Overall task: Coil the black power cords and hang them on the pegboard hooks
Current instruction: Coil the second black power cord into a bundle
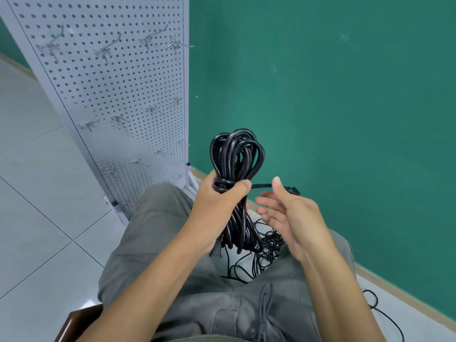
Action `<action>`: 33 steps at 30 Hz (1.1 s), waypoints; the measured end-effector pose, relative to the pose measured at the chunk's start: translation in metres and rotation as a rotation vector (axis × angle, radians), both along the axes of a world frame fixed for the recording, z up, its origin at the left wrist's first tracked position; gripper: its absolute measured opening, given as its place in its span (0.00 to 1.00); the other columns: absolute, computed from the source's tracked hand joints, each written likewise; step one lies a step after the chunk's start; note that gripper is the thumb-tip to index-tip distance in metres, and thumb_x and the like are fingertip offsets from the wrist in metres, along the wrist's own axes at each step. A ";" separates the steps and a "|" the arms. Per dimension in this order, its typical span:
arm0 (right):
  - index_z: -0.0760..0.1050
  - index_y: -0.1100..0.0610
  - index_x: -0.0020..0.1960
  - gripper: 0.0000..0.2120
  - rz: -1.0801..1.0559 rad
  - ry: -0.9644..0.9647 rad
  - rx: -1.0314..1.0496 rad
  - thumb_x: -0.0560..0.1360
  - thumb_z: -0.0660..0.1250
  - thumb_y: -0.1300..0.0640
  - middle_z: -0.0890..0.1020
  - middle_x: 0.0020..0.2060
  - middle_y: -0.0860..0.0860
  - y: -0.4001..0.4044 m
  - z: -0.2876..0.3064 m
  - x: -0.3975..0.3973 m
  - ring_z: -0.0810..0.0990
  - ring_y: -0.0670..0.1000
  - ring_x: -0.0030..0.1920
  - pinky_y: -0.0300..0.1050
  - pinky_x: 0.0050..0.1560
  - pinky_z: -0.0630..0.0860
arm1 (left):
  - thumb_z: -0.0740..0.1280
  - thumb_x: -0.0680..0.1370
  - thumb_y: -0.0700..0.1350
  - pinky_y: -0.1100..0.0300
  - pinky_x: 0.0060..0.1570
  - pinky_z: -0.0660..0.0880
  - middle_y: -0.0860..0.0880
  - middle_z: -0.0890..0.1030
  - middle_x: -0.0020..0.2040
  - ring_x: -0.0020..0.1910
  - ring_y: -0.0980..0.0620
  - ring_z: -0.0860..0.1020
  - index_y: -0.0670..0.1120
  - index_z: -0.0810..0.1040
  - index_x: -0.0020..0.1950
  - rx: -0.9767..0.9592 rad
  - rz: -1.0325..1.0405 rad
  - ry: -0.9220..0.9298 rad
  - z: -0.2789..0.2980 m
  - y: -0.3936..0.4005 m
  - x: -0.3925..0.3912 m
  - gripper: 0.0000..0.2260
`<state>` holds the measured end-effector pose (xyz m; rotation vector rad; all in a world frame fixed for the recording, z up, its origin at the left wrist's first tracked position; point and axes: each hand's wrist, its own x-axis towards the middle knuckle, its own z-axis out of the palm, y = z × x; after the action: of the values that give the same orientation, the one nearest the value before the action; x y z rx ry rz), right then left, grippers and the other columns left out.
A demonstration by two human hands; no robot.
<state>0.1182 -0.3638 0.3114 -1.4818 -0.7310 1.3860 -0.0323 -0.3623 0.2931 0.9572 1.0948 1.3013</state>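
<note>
A coiled black power cord (pixel 237 154) is gripped at its wrapped middle by my left hand (pixel 217 206); loops stand above the fist and hang below it. The cord's free end with its plug (pixel 292 191) runs right from the wrap, behind the thumb of my right hand (pixel 288 215). That hand's fingers are spread and relaxed, and whether it touches the cord end is unclear. A loose tangle of black cords (pixel 261 253) lies on the floor between my knees. The white pegboard (pixel 111 95) stands to the left with several bare metal hooks (pixel 103 51).
A green wall (pixel 333 95) rises right behind the cord. The pegboard stands on white feet (pixel 190 181) on a pale tiled floor (pixel 37 193). Another thin black cord (pixel 385 314) trails on the floor at the right. I sit on a brown seat (pixel 76 319).
</note>
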 end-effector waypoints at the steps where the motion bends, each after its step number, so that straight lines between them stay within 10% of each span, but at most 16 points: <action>1: 0.81 0.67 0.51 0.17 -0.009 0.055 -0.011 0.78 0.71 0.51 0.87 0.43 0.60 0.003 -0.001 0.001 0.87 0.54 0.41 0.42 0.40 0.81 | 0.73 0.74 0.48 0.51 0.46 0.78 0.49 0.82 0.37 0.37 0.50 0.80 0.55 0.80 0.42 0.011 -0.042 0.020 0.000 -0.002 0.001 0.04; 7: 0.82 0.68 0.44 0.08 0.009 0.173 0.061 0.79 0.66 0.69 0.87 0.41 0.61 0.012 -0.002 0.005 0.86 0.54 0.40 0.43 0.44 0.83 | 0.69 0.80 0.42 0.56 0.37 0.76 0.48 0.78 0.33 0.31 0.51 0.77 0.45 0.77 0.53 -0.028 -0.224 -0.021 0.002 -0.010 0.010 0.04; 12: 0.82 0.69 0.53 0.07 0.035 -0.038 0.294 0.79 0.68 0.66 0.85 0.49 0.67 0.008 0.002 -0.001 0.83 0.57 0.46 0.53 0.58 0.82 | 0.68 0.75 0.48 0.59 0.28 0.72 0.50 0.70 0.29 0.24 0.54 0.69 0.42 0.71 0.51 -0.140 -0.446 -0.410 0.000 -0.010 0.008 0.12; 22: 0.83 0.54 0.57 0.16 0.214 -0.128 0.433 0.83 0.60 0.68 0.85 0.40 0.46 -0.007 0.018 -0.015 0.82 0.41 0.40 0.33 0.43 0.78 | 0.71 0.78 0.60 0.64 0.30 0.74 0.53 0.74 0.31 0.26 0.60 0.74 0.45 0.79 0.57 -0.115 -0.766 -0.818 -0.013 -0.005 -0.007 0.20; 33: 0.80 0.52 0.62 0.17 0.297 -0.055 0.497 0.82 0.60 0.69 0.84 0.40 0.48 -0.012 0.022 -0.006 0.77 0.44 0.39 0.35 0.40 0.75 | 0.65 0.77 0.67 0.62 0.32 0.71 0.50 0.77 0.34 0.27 0.57 0.74 0.42 0.72 0.62 -0.077 -0.907 -0.961 -0.019 0.000 -0.008 0.30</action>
<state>0.1117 -0.3755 0.3332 -1.0487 -1.2672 1.2572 -0.0405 -0.3621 0.2741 0.5176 -0.0726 0.7546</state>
